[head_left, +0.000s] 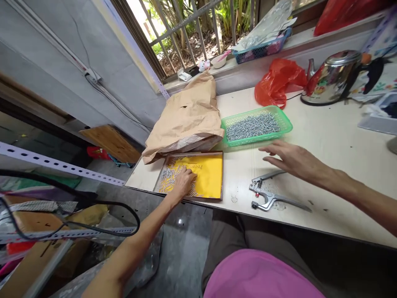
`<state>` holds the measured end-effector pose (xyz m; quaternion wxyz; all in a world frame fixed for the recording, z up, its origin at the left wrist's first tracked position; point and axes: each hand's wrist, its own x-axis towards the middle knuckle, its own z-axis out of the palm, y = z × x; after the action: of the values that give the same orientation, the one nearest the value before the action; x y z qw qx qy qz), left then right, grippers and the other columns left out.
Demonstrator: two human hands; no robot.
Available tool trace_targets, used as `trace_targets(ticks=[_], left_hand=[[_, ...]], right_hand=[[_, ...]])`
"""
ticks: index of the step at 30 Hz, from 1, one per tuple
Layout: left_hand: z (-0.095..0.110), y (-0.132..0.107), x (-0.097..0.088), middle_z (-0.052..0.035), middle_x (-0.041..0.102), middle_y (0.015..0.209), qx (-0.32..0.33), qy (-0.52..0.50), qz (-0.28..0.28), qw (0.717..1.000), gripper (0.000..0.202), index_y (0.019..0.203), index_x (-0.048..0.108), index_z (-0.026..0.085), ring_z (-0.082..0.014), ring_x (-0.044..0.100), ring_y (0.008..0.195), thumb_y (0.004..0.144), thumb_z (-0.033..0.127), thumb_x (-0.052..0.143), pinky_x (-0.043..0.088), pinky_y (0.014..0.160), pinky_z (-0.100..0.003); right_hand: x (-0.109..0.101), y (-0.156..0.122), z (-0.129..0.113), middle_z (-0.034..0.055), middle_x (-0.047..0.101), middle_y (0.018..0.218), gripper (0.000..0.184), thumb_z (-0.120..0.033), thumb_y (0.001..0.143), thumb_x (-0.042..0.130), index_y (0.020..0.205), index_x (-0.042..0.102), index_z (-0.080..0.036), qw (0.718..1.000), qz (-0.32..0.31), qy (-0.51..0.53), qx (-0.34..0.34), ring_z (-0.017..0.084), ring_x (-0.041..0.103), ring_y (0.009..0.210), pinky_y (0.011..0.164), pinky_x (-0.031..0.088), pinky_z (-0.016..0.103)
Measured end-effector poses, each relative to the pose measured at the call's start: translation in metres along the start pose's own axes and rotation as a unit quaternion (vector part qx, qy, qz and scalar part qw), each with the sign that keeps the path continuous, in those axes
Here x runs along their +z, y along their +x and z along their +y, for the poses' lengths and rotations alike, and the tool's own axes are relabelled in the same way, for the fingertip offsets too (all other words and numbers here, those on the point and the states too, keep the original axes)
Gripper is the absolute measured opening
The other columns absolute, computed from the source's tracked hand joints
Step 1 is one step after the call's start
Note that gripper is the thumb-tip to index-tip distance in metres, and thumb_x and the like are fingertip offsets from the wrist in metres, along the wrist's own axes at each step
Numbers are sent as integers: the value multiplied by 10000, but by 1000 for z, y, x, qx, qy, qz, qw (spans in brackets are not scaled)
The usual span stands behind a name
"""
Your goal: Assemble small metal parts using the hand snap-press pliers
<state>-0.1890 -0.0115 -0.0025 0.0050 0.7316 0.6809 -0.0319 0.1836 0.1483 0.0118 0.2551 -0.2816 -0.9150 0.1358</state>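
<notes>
Yellow tray (211, 174) at near left holds loose metal pins (167, 176); left hand (184, 182) lies on them, its grip hidden. Right hand (291, 159), fingers spread, hovers just beyond the pliers (268, 198), whose handles point right.

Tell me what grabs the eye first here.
The bright yellow tray at the near left edge of the table, with the left hand resting on a heap of small metal pieces in it. Back right of it, a green basket heaped with similar pieces. The right hand is spread open beside a metal hand tool, with a red bag and shiny kettle at the back.
</notes>
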Motion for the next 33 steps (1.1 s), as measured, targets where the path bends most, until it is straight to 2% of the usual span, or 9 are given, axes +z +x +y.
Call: trace_targets(ticks=[5,8,10,12,14,16,20,27,33], left_hand=[[1,11,-8,-103,642,821,-11,-41,15,999,208,735,672,185,-243,553,898,844,174,496,444,840,-382],[31,15,-15,-73,679,839,-97,-198,58,974,144,787,684,197,-209,591,829,819,262,559,472,804,-346],[67,17,-19,-49,686,823,-156,-359,30,920,182,837,688,193,-168,595,709,789,349,609,490,668,-288],[108,19,-22,-32,664,735,-181,-509,-40,841,269,860,685,167,-130,561,586,746,409,654,457,529,-243],[145,23,-21,-6,605,606,-189,-598,-107,772,311,830,674,136,-100,506,495,699,418,701,404,446,-213],[170,29,-19,23,539,510,-203,-626,-146,739,314,765,657,122,-75,447,427,662,407,738,349,396,-194],[187,42,-11,55,459,432,-218,-609,-187,739,315,641,617,121,-37,347,349,664,408,745,254,353,-181],[189,47,-1,57,456,427,-233,-594,-254,727,369,588,560,137,-29,345,338,671,448,742,200,345,-174],[186,52,5,51,469,404,-239,-562,-293,736,352,598,556,141,-36,364,324,693,434,727,233,350,-173]], right_hand=[[-7,-64,-26,94,626,1017,298,-324,970,389,1091,626,-190,997,-50,21,53,210,626,884,789,504,356],[-2,-91,-29,86,606,1013,277,-304,975,403,1112,614,-186,992,-82,26,90,191,618,888,797,494,324],[4,-102,-30,82,589,1004,272,-297,979,406,1118,611,-184,989,-106,18,100,178,610,856,768,487,304],[9,-108,-33,80,575,982,258,-274,976,412,1092,621,-177,987,-124,-5,104,172,596,822,731,474,291],[11,-108,-37,75,569,947,228,-234,965,429,1040,636,-173,984,-133,-35,113,170,581,800,703,454,284],[12,-106,-41,69,569,920,200,-196,950,449,987,643,-169,980,-145,-58,124,167,568,787,686,431,276],[12,-104,-46,68,575,913,187,-173,946,456,962,641,-157,974,-163,-70,138,163,551,785,686,398,270],[19,-113,-42,58,574,890,187,-149,950,441,943,627,-163,977,-145,-78,137,165,518,771,660,348,282],[22,-115,-41,53,567,896,172,-128,943,438,931,604,-170,978,-135,-81,137,160,495,758,647,320,290]])
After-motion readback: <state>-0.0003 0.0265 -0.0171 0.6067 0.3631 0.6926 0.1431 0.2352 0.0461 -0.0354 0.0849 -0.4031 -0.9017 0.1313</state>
